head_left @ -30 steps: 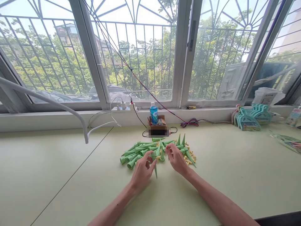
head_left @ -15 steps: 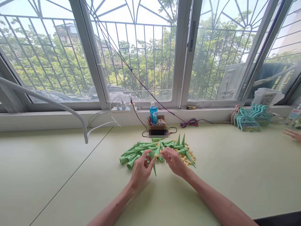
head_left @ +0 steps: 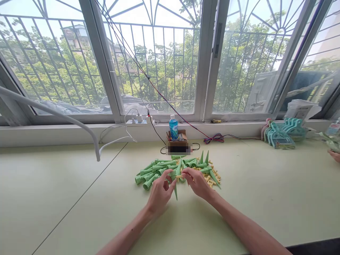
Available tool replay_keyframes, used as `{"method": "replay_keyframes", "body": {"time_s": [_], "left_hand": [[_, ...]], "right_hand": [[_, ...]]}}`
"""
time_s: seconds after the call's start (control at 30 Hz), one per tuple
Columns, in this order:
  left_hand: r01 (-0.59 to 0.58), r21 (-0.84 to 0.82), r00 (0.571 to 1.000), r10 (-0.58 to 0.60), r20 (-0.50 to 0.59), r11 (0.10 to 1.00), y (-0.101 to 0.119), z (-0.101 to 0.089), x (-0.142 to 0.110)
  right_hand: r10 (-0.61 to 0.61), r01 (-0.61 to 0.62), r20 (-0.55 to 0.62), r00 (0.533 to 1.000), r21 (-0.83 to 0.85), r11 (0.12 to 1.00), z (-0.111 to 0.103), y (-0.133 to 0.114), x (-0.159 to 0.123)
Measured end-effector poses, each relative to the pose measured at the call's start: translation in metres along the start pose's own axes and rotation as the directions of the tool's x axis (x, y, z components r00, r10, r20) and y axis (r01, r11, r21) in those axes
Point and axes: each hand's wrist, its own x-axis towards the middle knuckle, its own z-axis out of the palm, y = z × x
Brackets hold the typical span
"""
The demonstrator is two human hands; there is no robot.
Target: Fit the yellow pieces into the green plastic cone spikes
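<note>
My left hand (head_left: 161,189) grips a green plastic watering spike (head_left: 175,193), its point hanging downward. A small yellow valve (head_left: 179,176) sticks out sideways from the upper part of that spike. My right hand (head_left: 196,180) pinches at the outer end of this valve, with the fingertips closed and partly hidden. Around both hands lies a pile of green spikes (head_left: 148,173), most on their sides and two standing point up. Loose yellow valves (head_left: 212,181) lie under and beside the pile on the right.
Behind the pile a blue bottle (head_left: 173,128) stands in a small cardboard box (head_left: 177,143). Coiled cable (head_left: 214,138) and teal hangers (head_left: 283,134) lie along the back. A white tube (head_left: 87,129) arches over the left table. Another person's hand (head_left: 335,156) shows at the right edge.
My right hand has moved left to the yellow valve on the spike. My left hand has barely moved. At the right edge the other person's hand has shifted.
</note>
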Motion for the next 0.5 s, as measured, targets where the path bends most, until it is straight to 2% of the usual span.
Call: {"method": "replay_keyframes", "body": {"time_s": [0.5], "left_hand": [[-0.070,-0.011,0.997,0.070,0.031,0.997,-0.0064,0.0018,-0.0015]], "right_hand": [[0.013,-0.012,-0.006,1.000,0.071,0.997,0.0014,0.0018,-0.0003]]}}
